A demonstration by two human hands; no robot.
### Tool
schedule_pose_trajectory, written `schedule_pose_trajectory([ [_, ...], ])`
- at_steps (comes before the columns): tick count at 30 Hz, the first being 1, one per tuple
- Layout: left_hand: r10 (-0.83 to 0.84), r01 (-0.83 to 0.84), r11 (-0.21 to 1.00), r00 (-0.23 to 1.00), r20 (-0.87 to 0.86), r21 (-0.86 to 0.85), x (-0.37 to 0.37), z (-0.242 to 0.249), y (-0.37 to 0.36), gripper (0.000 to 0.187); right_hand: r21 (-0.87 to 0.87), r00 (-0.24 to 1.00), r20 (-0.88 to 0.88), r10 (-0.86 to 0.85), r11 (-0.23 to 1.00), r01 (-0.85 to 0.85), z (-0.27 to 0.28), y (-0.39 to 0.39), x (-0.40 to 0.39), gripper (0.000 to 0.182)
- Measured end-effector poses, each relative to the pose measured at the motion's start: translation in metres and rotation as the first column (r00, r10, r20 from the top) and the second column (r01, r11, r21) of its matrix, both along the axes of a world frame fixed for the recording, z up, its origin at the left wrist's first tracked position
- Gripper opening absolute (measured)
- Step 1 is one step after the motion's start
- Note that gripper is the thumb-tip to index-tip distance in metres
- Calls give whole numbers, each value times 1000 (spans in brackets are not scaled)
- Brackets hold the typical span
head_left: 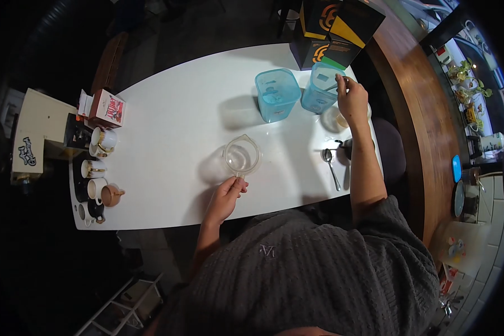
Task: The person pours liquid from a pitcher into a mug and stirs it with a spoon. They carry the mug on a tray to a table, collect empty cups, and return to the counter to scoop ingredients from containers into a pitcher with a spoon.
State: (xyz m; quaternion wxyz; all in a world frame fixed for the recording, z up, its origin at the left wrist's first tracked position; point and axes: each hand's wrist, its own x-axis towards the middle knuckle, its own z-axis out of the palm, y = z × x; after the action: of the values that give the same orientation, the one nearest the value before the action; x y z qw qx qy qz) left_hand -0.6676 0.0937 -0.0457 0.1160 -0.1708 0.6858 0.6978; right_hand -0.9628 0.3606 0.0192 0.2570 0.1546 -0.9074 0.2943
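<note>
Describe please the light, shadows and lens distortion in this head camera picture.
Head view: strong fisheye bend, the white table edges curve and the corners go black. Light falls on the table while the surroundings stay dark. The clear jug held by the left hand and the blue containers cast soft shadows leftward. The right hand is slightly soft; the spoon gleams.

The left hand (pixel 225 197) lies close in with fingers curled in a light grip, while the right hand (pixel 351 99) reaches far forward, arm outstretched, fingers pinched together
</note>
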Motion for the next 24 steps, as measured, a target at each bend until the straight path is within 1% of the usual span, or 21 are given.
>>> schedule_pose_trajectory([
  [2,-15,15,1000,1000,-4,-5,2,2,-12,35,-51,998,52,-44,998,47,3,-4,5,32],
  [4,-30,30,1000,999,-13,-10,4,-3,-24,35,-46,999,16,-49,998,50,3,-8,6,32],
  [6,0,0,1000,998,-61,11,8,-11,-33,38,-43,995,70,-69,996,73,-1,-8,7,33],
  [7,4,-4,1000,999,-43,13,8,-11,-37,38,-34,994,75,-80,996,83,-3,-7,8,33],
  [9,18,-17,1000,999,-27,21,8,-12,-40,38,-96,969,197,-150,981,171,-4,-4,7,38],
  [10,42,-42,999,999,-19,19,6,-12,-41,38,-94,968,196,-156,980,176,-4,-1,6,38],
  [12,49,-49,999,999,-21,0,6,-11,-40,37,-142,930,251,-270,940,311,-3,7,5,38],
  [13,62,-62,998,998,-26,-18,4,-10,-39,37,-88,915,248,-319,933,350,8,8,10,38],
  [14,69,-69,997,997,-34,-14,1,-8,-37,37,-88,919,239,-314,935,342,8,11,9,38],
  [16,96,-95,994,995,11,-45,-2,0,-32,36,-343,932,232,-279,873,347,10,20,9,37],
  [18,136,-135,990,991,10,-51,-4,6,-22,36,-386,935,250,-253,859,336,19,29,11,38],
  [20,151,-148,985,988,34,-85,-6,17,-12,33,-492,953,229,-197,822,288,22,39,10,38],
  [21,156,-153,984,987,25,-94,-8,17,-7,33,-510,958,222,-183,815,274,24,44,10,37],
  [23,172,-170,984,984,37,-46,-11,16,2,33,-563,967,206,-152,790,244,25,53,8,37],
  [24,172,-170,984,984,37,-54,-14,14,6,33,-602,973,195,-127,767,220,24,58,8,37],
])
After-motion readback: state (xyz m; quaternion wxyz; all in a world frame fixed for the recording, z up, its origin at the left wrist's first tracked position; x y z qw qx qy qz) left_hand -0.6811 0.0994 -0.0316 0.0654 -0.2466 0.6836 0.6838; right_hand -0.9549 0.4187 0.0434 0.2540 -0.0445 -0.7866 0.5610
